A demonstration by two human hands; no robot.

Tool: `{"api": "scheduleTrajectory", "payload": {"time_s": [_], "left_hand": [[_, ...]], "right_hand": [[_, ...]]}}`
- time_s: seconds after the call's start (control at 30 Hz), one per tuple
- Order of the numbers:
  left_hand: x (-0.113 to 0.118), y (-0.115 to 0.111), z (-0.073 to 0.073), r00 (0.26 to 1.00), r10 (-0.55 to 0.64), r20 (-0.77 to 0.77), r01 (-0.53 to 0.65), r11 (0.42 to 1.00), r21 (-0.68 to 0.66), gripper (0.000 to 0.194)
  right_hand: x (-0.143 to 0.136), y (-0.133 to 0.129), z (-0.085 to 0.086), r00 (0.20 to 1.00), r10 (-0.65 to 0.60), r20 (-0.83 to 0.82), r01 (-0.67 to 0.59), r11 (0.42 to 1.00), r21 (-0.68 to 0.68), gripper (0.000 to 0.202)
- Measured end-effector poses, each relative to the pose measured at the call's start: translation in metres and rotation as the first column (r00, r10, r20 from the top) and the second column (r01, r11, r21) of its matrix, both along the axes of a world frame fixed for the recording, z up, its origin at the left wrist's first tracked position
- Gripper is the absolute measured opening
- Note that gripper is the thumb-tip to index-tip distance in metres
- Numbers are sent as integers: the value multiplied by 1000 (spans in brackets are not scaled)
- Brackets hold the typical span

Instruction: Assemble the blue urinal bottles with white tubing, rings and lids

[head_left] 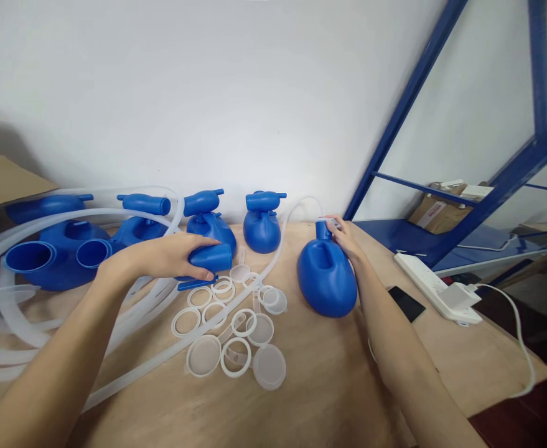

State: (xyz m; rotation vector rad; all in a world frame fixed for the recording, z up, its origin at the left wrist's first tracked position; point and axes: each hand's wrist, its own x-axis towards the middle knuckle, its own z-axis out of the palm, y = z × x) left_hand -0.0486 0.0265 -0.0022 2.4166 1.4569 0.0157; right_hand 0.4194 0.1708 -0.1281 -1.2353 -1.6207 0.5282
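My left hand [180, 254] is closed around a short blue plastic spout [217, 256], its wide end facing right. Below its fingers lies another narrow blue piece [196, 284]. On the right, my right hand [341, 233] grips the neck of a blue plastic bottle [327, 280] that rests on the table. Something whitish shows at that neck, too small to make out. Between the hands lie several white rings [236, 358] and translucent caps [269, 367] with straps.
Several blue bottles with spouts on them [262, 230] stand along the wall. Coiled translucent hoses [128, 330] fill the left side, one running across the middle. A cardboard box [12, 180], a phone [406, 303], a power strip [436, 289] and a blue shelf frame [404, 106] flank the table [329, 386].
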Motion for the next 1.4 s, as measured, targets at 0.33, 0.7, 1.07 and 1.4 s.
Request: {"api": "scheduleTrajectory", "payload": {"time_s": [0.33,0.7,1.07,1.4], "left_hand": [[128,-45,-62,881,-470,58,436,853,288,68],[138,-24,-85,859,-488,157,437,857,272,76],[141,-28,-86,879,-469,80,431,856,288,70],[140,-27,-85,893,-445,63,413,867,279,74]], "right_hand": [[-25,16,-17,990,-84,-111,92,993,71,66],[-34,12,-6,996,-20,-93,28,995,91,56],[-44,17,-5,984,-68,-167,81,994,72,55],[-49,17,-1,981,-84,-172,98,993,72,58]]}}
